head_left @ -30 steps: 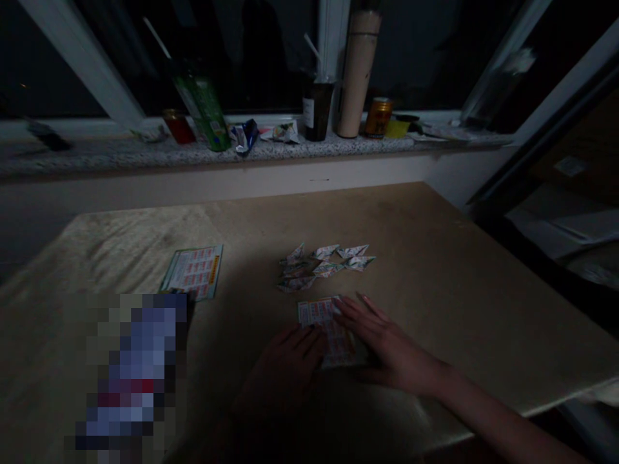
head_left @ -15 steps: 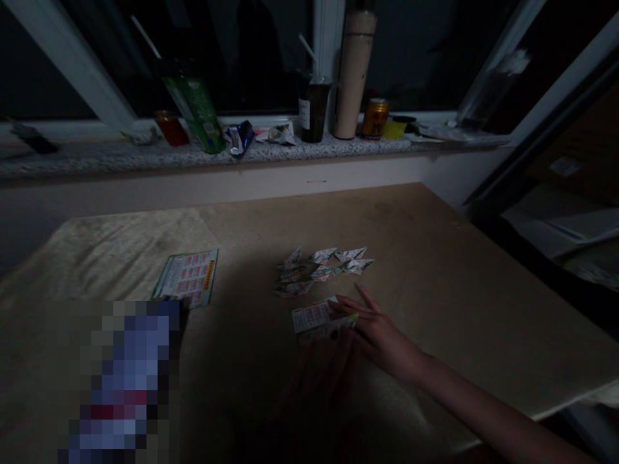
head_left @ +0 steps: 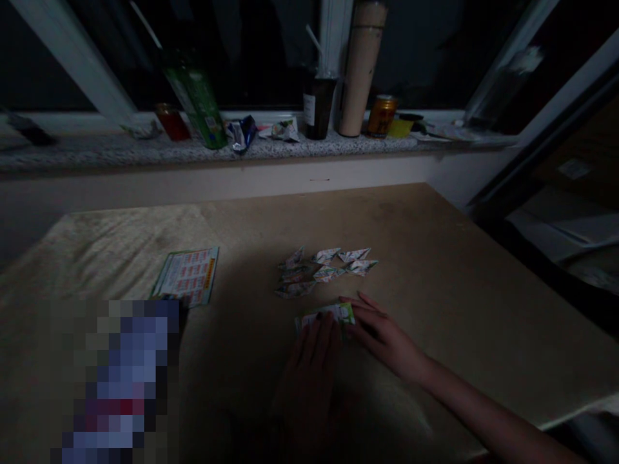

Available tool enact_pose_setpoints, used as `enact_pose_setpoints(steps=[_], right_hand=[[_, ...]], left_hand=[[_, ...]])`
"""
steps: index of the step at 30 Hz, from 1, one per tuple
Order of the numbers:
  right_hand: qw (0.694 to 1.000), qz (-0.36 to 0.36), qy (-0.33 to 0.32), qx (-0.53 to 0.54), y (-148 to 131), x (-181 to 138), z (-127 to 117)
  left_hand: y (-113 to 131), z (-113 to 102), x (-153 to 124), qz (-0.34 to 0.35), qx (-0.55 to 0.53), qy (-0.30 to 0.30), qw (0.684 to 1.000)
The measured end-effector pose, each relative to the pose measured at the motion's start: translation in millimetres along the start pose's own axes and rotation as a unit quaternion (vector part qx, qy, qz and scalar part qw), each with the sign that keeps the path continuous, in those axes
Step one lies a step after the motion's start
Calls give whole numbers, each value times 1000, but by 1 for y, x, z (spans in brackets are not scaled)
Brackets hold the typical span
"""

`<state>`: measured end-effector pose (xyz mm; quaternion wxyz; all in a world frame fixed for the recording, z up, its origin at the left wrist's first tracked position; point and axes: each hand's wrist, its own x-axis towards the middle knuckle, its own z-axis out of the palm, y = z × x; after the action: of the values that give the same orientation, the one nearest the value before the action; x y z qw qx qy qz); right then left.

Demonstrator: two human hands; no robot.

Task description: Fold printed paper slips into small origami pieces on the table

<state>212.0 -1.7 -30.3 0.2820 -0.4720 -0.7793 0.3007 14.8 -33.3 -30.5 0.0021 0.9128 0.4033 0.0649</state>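
Note:
A small printed paper (head_left: 333, 314), now folded into a narrow strip, lies on the tan table (head_left: 435, 270). My left hand (head_left: 312, 367) lies flat on its near edge, fingers stretched out and pressing down. My right hand (head_left: 387, 335) rests at the paper's right end, fingers curled over that edge. Just beyond sits a cluster of several small folded paper pieces (head_left: 324, 270). Dim light hides fine detail.
A flat printed sheet (head_left: 188, 276) lies to the left, beside a blurred-out rectangular thing (head_left: 120, 380). The stone windowsill (head_left: 97, 153) holds a green bottle (head_left: 196, 103), a dark cup with straw (head_left: 316, 106), a tall beige cylinder (head_left: 360, 71), two cans and wrappers.
The paper went from lying open to folded over into a narrow strip. My left hand moved forward onto it and flattened; my right hand shifted to its right end.

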Motion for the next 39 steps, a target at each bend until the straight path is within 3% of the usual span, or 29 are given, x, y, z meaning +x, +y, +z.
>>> enact_pose_setpoints(steps=[2, 5, 12, 39], right_hand=[[998, 33, 49, 33, 4, 3, -1], [997, 32, 55, 54, 5, 11, -4], [1000, -6, 9, -27, 2, 34, -3], [998, 25, 44, -46, 5, 42, 8]], left_hand=[[0, 1, 0, -7, -20, -20, 1000], [-1, 1, 0, -13, -47, -37, 998], [1, -7, 0, -22, -69, -69, 995], [4, 1, -1, -57, -82, -66, 993]])
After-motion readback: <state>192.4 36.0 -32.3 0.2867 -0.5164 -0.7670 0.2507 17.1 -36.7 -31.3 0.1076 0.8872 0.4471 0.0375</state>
